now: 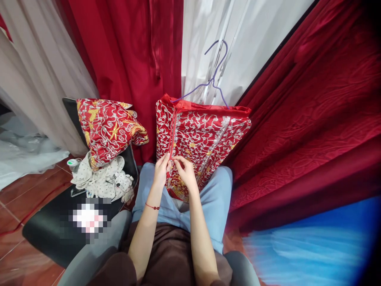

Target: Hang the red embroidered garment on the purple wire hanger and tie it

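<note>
A red garment (pixel 199 135), embroidered in silver and gold, stands between my knees, with a purple wire hanger (pixel 214 79) at its red-lined top edge. Down its left side runs a narrow red strip (pixel 172 135), like a seam edge or opening. My left hand (pixel 161 170) is closed on the lower part of this strip, thumb and fingers together. Beside it, my right hand (pixel 185 171) is closed in a pinch at the same spot, its fingertips meeting the left hand's. Anything small between the fingertips is too fine to make out.
At left, a black chair (pixel 49 226) bears a folded red embroidered cloth (pixel 110 129), a white dotted cloth (pixel 101 176) and a blurred-out item. Red drapes (pixel 127 47) hang ahead, dark red fabric (pixel 312 119) at right, and blue tulle (pixel 303 246) lies low right.
</note>
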A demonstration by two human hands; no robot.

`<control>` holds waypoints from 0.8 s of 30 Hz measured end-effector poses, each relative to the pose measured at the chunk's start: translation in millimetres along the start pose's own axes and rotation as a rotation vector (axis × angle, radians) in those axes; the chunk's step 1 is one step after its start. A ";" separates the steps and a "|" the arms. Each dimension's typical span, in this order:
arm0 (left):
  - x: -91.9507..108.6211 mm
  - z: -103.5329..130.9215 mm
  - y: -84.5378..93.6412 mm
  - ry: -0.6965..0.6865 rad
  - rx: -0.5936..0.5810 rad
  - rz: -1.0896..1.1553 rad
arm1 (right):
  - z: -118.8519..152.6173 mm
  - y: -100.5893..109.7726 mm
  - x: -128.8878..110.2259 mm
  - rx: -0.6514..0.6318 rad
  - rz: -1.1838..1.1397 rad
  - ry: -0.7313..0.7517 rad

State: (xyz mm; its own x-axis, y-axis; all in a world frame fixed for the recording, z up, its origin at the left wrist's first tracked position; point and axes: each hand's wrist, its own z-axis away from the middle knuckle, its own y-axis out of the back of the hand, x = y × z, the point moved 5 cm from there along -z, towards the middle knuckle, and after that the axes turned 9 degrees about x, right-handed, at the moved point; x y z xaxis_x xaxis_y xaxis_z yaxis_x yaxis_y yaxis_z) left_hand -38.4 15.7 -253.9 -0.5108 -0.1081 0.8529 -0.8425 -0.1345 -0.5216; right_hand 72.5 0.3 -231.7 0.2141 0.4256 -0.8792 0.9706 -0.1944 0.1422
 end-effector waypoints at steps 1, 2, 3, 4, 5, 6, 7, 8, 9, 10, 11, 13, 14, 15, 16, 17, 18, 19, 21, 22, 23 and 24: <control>0.0 -0.2 0.1 -0.002 0.002 -0.005 | 0.0 -0.4 -1.7 -0.002 0.005 0.006; 0.1 -0.7 0.7 -0.009 0.010 -0.008 | 0.1 -0.3 -2.8 0.000 0.009 0.009; 0.4 -1.3 1.8 -0.021 0.026 -0.011 | 0.3 0.5 -3.4 0.006 0.014 0.009; 1.0 -2.1 3.7 -0.038 0.051 -0.016 | 0.5 1.9 -3.5 0.018 0.022 0.007; 1.7 -2.9 6.0 -0.058 0.083 -0.026 | 0.7 4.0 -3.3 0.035 0.034 0.002; 2.5 -3.5 8.4 -0.079 0.117 -0.040 | 0.9 6.6 -2.9 0.057 0.048 -0.005; 3.4 -3.9 10.5 -0.100 0.147 -0.058 | 0.7 9.6 -2.8 0.083 0.056 -0.012; 4.3 -3.9 12.2 -0.120 0.171 -0.076 | 0.0 12.2 -3.3 0.108 0.053 -0.017; 5.3 -3.7 13.3 -0.139 0.188 -0.090 | -1.4 14.1 -4.5 0.128 0.031 -0.021; 6.2 -3.3 13.7 -0.156 0.197 -0.099 | -3.9 14.9 -6.4 0.141 -0.011 -0.026; 6.9 -2.6 13.4 -0.170 0.199 -0.104 | -7.4 14.5 -9.0 0.146 -0.069 -0.029; 7.8 -1.2 11.2 -0.187 0.183 -0.112 | -17.4 9.7 -14.9 0.137 -0.201 -0.037; 8.2 -0.6 9.7 -0.194 0.170 -0.114 | -23.4 6.0 -17.7 0.128 -0.258 -0.042; 8.6 -0.1 8.2 -0.198 0.157 -0.116 | -29.6 1.9 -19.7 0.123 -0.300 -0.047; 9.2 0.3 6.9 -0.203 0.145 -0.116 | -35.4 -2.2 -20.9 0.120 -0.326 -0.053; 10.0 0.5 5.8 -0.207 0.134 -0.116 | -40.7 -6.0 -21.1 0.119 -0.340 -0.058; 11.1 0.7 5.1 -0.212 0.126 -0.118 | -45.1 -9.2 -20.3 0.121 -0.342 -0.063; 12.3 0.9 4.8 -0.217 0.121 -0.120 | -48.6 -11.7 -19.0 0.123 -0.333 -0.064; 15.0 1.3 5.2 -0.221 0.119 -0.127 | -52.7 -14.7 -16.3 0.118 -0.292 -0.050; 16.3 1.4 5.7 -0.221 0.121 -0.126 | -53.6 -15.5 -15.5 0.110 -0.267 -0.038; 17.3 1.5 6.1 -0.218 0.121 -0.125 | -54.1 -16.0 -15.3 0.097 -0.249 -0.028; 18.1 1.5 6.3 -0.213 0.118 -0.123 | -54.3 -16.4 -15.7 0.080 -0.247 -0.024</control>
State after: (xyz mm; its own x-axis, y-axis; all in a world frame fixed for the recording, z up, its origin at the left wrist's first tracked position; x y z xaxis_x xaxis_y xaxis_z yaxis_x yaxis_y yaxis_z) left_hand -52.6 11.5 -241.8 -0.3480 -0.2868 0.8925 -0.8638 -0.2718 -0.4242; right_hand 59.2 44.8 -195.5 -0.0322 0.4484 -0.8933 0.9810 -0.1571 -0.1142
